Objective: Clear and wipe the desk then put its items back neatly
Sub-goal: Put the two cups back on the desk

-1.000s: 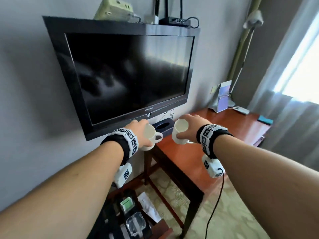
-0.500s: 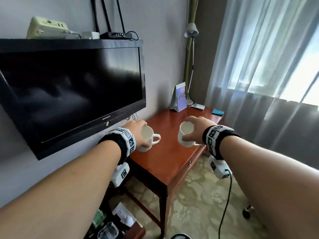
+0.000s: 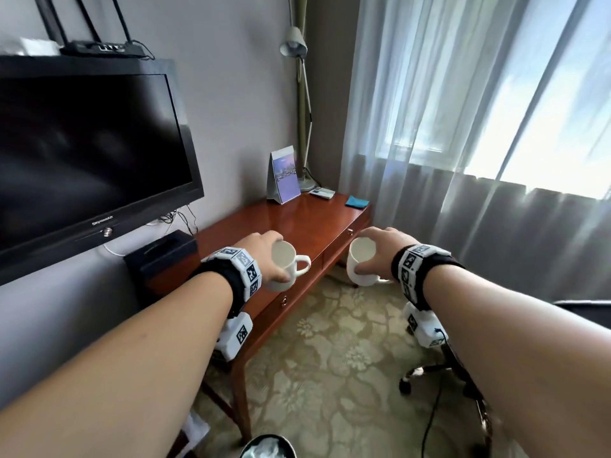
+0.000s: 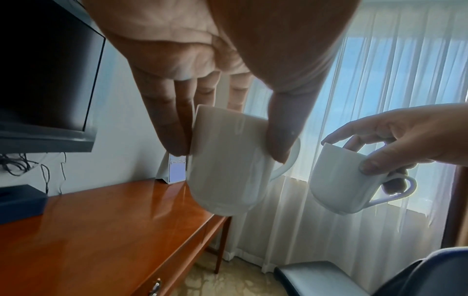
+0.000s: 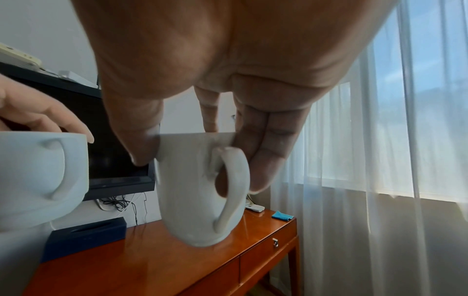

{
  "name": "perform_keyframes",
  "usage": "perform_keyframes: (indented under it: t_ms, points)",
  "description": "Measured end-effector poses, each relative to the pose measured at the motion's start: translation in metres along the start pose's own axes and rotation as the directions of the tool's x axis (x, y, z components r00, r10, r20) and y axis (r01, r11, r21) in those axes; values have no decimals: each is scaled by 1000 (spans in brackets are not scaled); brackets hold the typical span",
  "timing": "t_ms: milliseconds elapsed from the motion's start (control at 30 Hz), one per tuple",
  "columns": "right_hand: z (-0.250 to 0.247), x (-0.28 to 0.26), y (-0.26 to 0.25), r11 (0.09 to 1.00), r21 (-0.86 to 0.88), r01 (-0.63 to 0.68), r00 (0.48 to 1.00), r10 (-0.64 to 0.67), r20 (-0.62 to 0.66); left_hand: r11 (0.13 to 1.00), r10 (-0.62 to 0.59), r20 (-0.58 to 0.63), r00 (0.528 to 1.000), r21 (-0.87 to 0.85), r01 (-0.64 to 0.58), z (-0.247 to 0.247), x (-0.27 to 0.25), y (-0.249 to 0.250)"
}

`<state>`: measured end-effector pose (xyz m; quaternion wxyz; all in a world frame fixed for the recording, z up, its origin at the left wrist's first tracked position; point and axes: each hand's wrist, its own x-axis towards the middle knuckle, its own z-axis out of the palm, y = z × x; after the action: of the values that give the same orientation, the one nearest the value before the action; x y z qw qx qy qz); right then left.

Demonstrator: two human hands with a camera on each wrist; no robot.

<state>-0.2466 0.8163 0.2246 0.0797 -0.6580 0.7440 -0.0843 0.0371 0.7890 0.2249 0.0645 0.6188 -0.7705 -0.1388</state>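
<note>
Left hand (image 3: 264,251) grips a white mug (image 3: 285,266) from above, fingers (image 4: 172,128) curled round its rim; mug held above the worktop (image 3: 297,223), handle pointing right. Right hand (image 3: 380,252) holds a second white mug (image 3: 360,266) the same way, beyond the worktop's front edge. On the worktop: black box (image 3: 162,256), standing card (image 3: 283,175), remote (image 3: 321,192), blue cloth (image 3: 357,201).

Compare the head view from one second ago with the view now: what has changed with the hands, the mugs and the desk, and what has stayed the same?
The view has swung right, from the TV toward the desk and curtain. Both mugs now hang further along the desk: the left mug above its front edge, the right mug out past it. Unchanged: left hand and right hand each still grip a mug by the rim; nothing set down.
</note>
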Motion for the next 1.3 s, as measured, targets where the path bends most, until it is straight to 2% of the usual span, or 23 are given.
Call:
perform_keyframes:
  t_ms: [167, 467, 667, 767, 1000, 1133, 1300]
  points:
    - [-5, 22, 38, 1000, -10, 10, 1000, -10, 11, 1000, 16, 44, 999, 7, -16, 17, 22, 33]
    - [26, 96, 60, 998, 10, 65, 993, -66, 95, 999, -37, 45, 998, 41, 35, 34, 108, 28]
    - [10, 170, 67, 998, -35, 54, 994, -50, 100, 998, -54, 71, 996, 24, 53, 31, 183, 22]
    - [1, 207, 73, 999, -17, 42, 996, -41, 81, 997, -66, 35, 997, 34, 64, 22, 221, 23]
    - [25, 286, 101, 999, -14, 49, 986, -46, 160, 994, -101, 58, 993, 49, 98, 34, 297, 33]
    - [38, 343, 111, 993, -36, 114, 970, -103, 220, 987, -147, 91, 985, 76, 141, 42, 337, 39]
    - [26, 432, 116, 977, -17, 212, 949, -202, 242, 970, -229, 20, 973, 85, 226, 15, 400, 52]
